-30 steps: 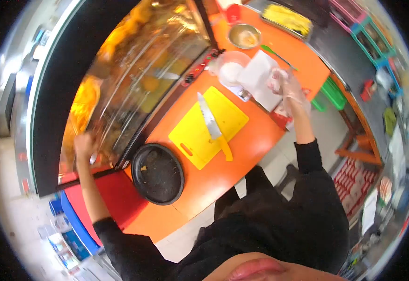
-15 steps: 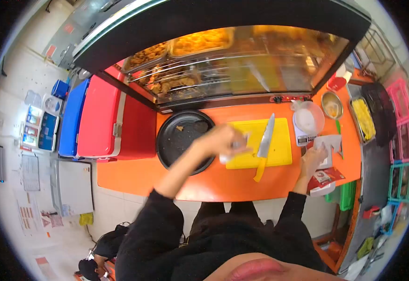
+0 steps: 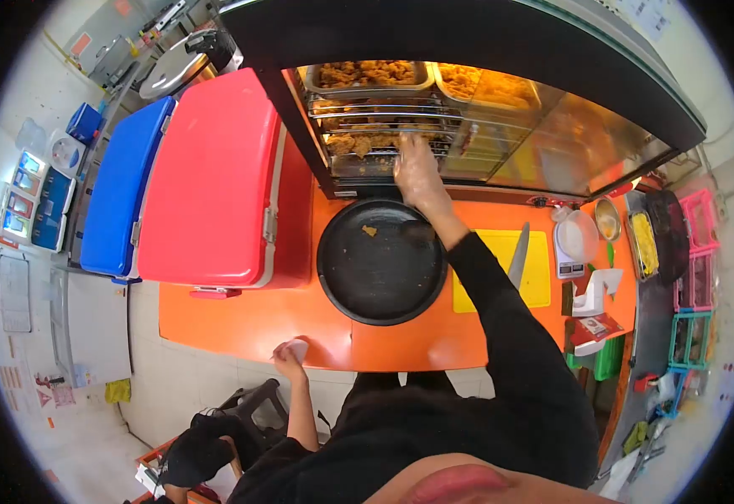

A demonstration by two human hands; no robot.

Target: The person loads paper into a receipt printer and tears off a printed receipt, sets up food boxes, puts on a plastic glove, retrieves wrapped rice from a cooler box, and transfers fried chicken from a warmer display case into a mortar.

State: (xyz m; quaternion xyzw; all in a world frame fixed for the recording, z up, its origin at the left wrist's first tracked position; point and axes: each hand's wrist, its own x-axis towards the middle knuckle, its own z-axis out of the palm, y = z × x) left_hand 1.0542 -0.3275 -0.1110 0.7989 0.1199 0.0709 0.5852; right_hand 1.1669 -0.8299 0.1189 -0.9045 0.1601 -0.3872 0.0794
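Observation:
My right hand [image 3: 422,174], in a clear glove, reaches through the opening of the lit display case [image 3: 514,196]. Its fingertips are at the wire rack beside pieces of fried food [image 3: 350,144]; whether they grip anything is unclear. Near the front edge of the orange table [image 3: 249,323], my left hand [image 3: 289,359] is closed on a small pale item. Between the hands lies a round black pan [image 3: 375,277] with a crumb in it. A knife [image 3: 519,256] rests on the yellow cutting board [image 3: 538,281], partly hidden by my right sleeve.
Red [image 3: 207,185] and blue [image 3: 115,193] coolers stand at the left. On the right are a scale [image 3: 568,267] with a clear bowl, white paper packaging [image 3: 595,294], a metal bowl [image 3: 607,220] and a tray of yellow food [image 3: 644,244]. Another person [image 3: 195,458] is at lower left.
My right hand has left the packaging on the right and entered the display case. My left hand has moved from above the cutting board to the table's front edge. The view has shifted left.

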